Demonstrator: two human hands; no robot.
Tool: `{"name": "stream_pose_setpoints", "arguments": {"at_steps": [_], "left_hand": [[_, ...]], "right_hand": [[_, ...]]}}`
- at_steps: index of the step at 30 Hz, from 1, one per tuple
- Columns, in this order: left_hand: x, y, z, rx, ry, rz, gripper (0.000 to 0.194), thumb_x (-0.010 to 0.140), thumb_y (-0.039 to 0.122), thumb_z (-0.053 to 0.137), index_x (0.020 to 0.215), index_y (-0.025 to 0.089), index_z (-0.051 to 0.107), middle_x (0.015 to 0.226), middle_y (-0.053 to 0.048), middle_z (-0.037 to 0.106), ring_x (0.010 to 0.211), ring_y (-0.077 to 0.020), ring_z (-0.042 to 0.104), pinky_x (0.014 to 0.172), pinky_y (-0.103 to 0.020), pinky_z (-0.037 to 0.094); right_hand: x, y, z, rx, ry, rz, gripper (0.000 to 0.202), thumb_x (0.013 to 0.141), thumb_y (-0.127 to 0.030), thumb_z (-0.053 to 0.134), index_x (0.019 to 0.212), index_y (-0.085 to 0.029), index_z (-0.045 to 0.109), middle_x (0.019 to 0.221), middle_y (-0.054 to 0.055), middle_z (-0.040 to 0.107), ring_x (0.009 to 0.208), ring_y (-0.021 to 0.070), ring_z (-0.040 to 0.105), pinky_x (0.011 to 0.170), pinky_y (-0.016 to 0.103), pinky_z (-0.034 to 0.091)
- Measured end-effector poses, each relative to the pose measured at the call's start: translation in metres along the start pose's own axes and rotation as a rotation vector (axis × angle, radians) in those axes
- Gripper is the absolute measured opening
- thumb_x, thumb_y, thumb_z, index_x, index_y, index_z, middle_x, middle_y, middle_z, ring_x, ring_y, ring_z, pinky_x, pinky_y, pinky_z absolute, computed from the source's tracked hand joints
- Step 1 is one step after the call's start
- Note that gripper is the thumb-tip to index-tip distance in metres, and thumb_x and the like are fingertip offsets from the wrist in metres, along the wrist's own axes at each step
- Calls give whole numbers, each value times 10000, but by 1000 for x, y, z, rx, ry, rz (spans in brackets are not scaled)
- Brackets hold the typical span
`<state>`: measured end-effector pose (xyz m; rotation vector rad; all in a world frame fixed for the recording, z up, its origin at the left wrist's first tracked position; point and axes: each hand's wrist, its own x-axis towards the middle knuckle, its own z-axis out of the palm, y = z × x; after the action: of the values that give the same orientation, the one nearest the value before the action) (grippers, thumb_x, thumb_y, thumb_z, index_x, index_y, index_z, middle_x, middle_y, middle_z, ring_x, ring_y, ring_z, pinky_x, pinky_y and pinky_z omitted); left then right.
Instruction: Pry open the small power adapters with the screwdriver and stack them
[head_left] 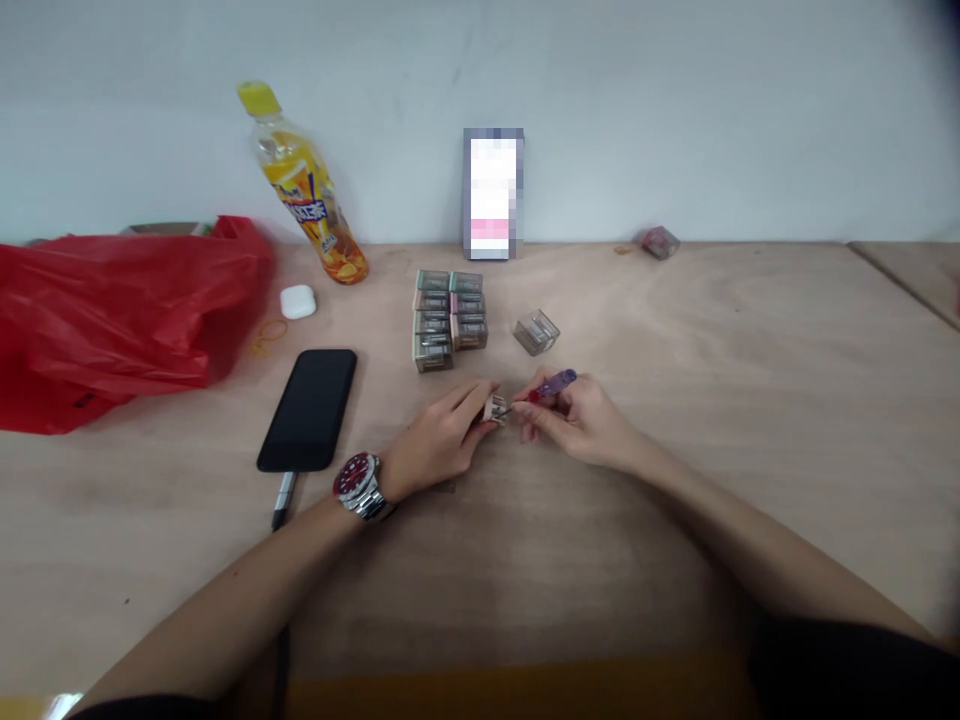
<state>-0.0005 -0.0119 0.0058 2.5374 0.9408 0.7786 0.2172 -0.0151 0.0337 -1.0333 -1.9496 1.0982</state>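
Note:
My left hand (450,432), a watch on its wrist, pinches a small cream pencil sharpener (495,408) between thumb and fingers. In my right hand (581,420) is a screwdriver with a purple, see-through handle (556,383). Its thin shaft points left, and the tip meets the sharpener or lies very close to it; exact contact is too small to tell. Just beyond my hands lies a clear smoky sharpener case (537,332). Several sharpeners with see-through cases (433,350) stand in two columns farther left.
A phone (307,410) with a cable lies left of my hands. Behind it are a white earbud case (298,301), a rubber band (268,337), a red plastic bag (127,325) and a drink bottle (307,190). Another phone (493,195) leans on the wall; a pinkish case (660,242) sits back right.

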Motion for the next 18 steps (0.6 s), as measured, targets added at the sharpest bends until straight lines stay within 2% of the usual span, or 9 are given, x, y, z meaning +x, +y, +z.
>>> {"name": "stream_pose_setpoints", "arguments": {"at_steps": [5,9,13,18], "left_hand": [[1,-1,1,0,11,5,381,951,215,509,1315,134,430,1263,-141,585,1172,-228,582,998,-369,510],[1,-1,1,-6,13,10,375,953,212,504,1314,137,433,1261,-143,586,1172,-228,582,997,-378,512],[0,-1,1,-6,10,5,381,957,220,493,1324,141,427,1262,-143,584,1179,-236,577,998,-395,511],[0,0,0,-26,-17,1,362,956,190,474,1312,142,432,1261,-146,578,1190,-242,564,1008,-411,504]], "right_hand": [[0,-2,6,-127,81,-1,270,906,-359,592,714,-190,507,551,-20,593,459,98,537,447,232,384],[0,0,11,-160,182,32,358,888,-416,603,660,-208,422,460,-52,495,415,85,445,419,229,306],[0,5,17,-157,223,60,388,863,-466,622,642,-195,453,513,-31,525,465,93,472,450,233,344],[0,6,20,-288,179,-83,289,916,-379,556,719,-168,563,630,3,573,557,114,512,532,259,387]]}}
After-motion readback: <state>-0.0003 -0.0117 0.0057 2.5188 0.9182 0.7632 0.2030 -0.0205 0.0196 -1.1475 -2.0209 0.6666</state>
